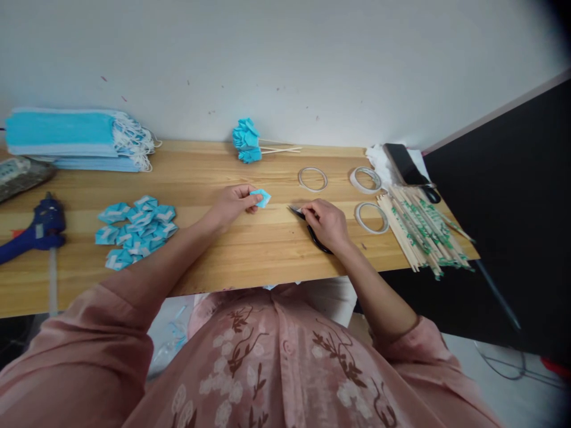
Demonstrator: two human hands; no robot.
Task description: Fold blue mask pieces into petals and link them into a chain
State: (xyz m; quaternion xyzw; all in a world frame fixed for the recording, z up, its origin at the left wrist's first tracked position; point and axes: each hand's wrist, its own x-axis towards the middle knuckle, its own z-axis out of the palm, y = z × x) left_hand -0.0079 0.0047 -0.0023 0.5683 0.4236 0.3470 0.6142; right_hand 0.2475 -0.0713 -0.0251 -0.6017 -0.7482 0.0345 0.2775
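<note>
My left hand (pixel 238 201) pinches a small folded piece of light-blue mask fabric (pixel 262 198) just above the table. To its right, my right hand (pixel 326 222) is closed over a pair of black-handled scissors (pixel 318 241). The scissors' tips point left, towards the blue piece; part of the handle is hidden under my palm. Something small and whitish shows by my right fingertips, too small to name. Several folded blue pieces (pixel 138 229) with white strips lie in a pile beside my left forearm.
Stacked blue masks (pixel 62 134) and a blue glue gun (pixel 44 226) are at left. Blue flowers on sticks (pixel 247 141) lie near the wall. Tape rolls (pixel 372 218), wrapped chopsticks (pixel 428 229) and a phone (pixel 405 164) are at right. The table's front edge (pixel 276 286) is close to my body.
</note>
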